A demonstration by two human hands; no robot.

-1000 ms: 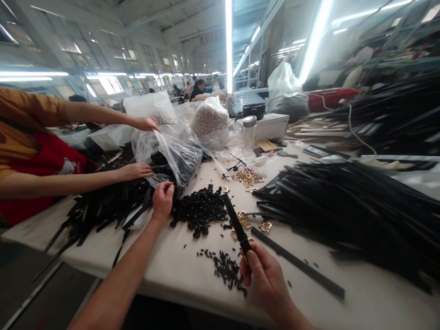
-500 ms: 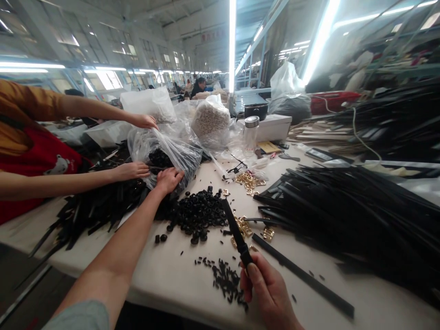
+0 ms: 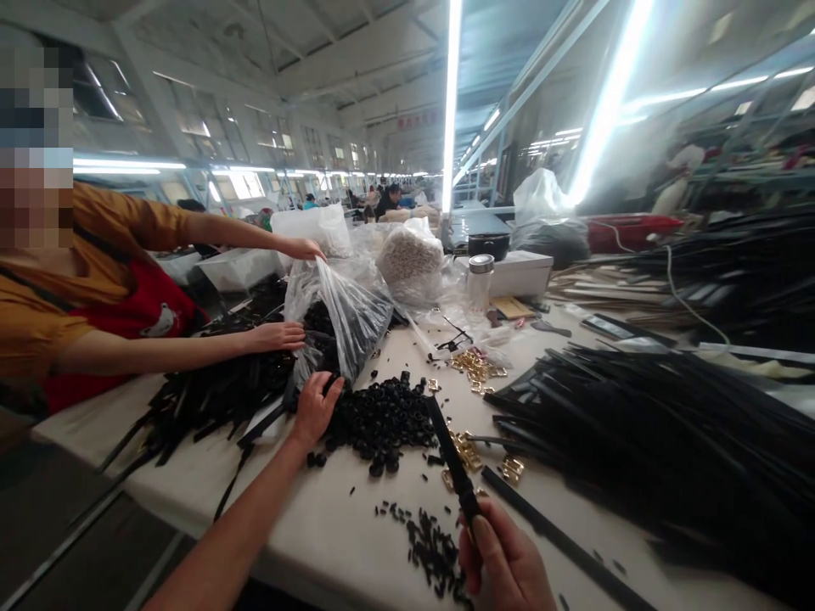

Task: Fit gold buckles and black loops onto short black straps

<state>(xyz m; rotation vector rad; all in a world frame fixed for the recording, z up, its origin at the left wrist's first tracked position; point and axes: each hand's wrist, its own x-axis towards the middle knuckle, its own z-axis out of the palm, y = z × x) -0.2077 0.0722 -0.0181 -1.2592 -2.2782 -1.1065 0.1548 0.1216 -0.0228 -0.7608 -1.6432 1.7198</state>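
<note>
My right hand (image 3: pixel 506 556) grips a black strap (image 3: pixel 451 450) between thumb and fingers, with a black loop around it just above the grip. The strap's free end slants up and away from me. At the near edge of a clear plastic bag (image 3: pixel 360 314), my left hand (image 3: pixel 317 412) rests beside a pile of small black rings (image 3: pixel 382 420), thumb spread and fingertips partly hidden. A co-worker's one hand (image 3: pixel 302 248) pulls up the bag's film, and their other hand (image 3: pixel 280 336) lies against its side. Small black pellets (image 3: pixel 433 547) are scattered near my right hand.
Gold buckles (image 3: pixel 477 367) lie mid-table. A big bundle of black straps (image 3: pixel 611 441) covers the right, and more straps (image 3: pixel 210 399) lie on the left. One long strap (image 3: pixel 560 535) lies beside my right hand. A glass jar (image 3: pixel 480 284) and white box (image 3: pixel 519 280) stand behind.
My left hand has come off the bag's film and down toward the pile's edge. The co-worker still holds up the film. My right hand keeps the strap. The view has shifted left and upward.
</note>
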